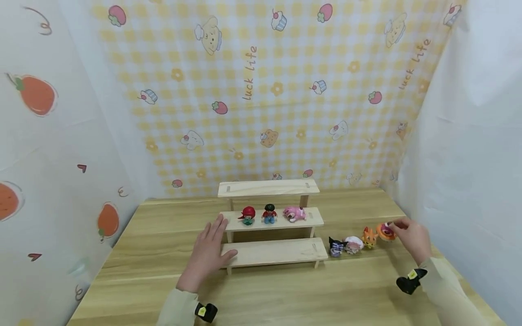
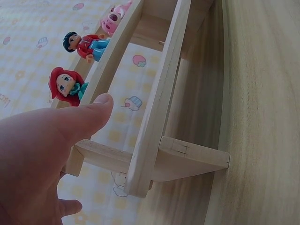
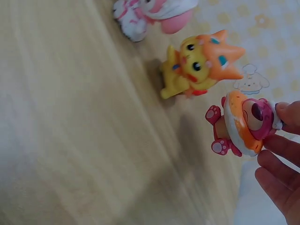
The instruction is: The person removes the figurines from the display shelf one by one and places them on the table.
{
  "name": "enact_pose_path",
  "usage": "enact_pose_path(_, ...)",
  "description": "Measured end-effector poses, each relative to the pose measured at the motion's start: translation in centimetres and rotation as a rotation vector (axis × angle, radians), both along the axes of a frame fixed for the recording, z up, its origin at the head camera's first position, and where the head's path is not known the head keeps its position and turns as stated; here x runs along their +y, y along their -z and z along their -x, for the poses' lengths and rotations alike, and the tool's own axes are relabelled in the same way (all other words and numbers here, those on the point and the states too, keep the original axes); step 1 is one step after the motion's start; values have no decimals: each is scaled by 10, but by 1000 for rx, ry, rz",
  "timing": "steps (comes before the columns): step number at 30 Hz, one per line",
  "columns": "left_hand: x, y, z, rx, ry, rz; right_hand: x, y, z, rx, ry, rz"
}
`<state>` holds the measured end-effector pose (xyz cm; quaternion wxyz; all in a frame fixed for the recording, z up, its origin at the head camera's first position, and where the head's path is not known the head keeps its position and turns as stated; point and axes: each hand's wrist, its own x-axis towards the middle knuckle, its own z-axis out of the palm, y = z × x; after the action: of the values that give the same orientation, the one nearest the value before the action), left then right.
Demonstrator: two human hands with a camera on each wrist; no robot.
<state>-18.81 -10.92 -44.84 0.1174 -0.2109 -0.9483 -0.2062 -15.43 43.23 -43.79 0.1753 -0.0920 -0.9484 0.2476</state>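
My right hand (image 1: 415, 239) pinches a pink bear figurine with an orange-and-white ring round it (image 3: 238, 123) by its head. In the right wrist view its feet point away from my fingers, over the wooden table. My left hand (image 1: 207, 248) lies with straight fingers at the left end of a three-tier wooden shelf (image 1: 269, 252); whether it presses on the wood I cannot tell. On the middle tier are a red-haired figurine (image 1: 248, 216), a black-haired figurine in a red top (image 1: 269, 214) and a pink bear figurine lying over (image 1: 294, 213).
Right of the shelf, a row on the table (image 1: 359, 280) has a dark-eared figurine (image 1: 336, 247), a white-and-pink figurine (image 1: 353, 245) and a yellow figurine with an orange spiky hood (image 3: 199, 63). Patterned cloth (image 1: 253, 127) hangs behind, with white cloth at both sides.
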Motion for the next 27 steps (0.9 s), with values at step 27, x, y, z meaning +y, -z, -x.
enact_pose_path(27, -2, 5, 2, -7, -6, -2, -42, -17, 16, -34, -24, 60)
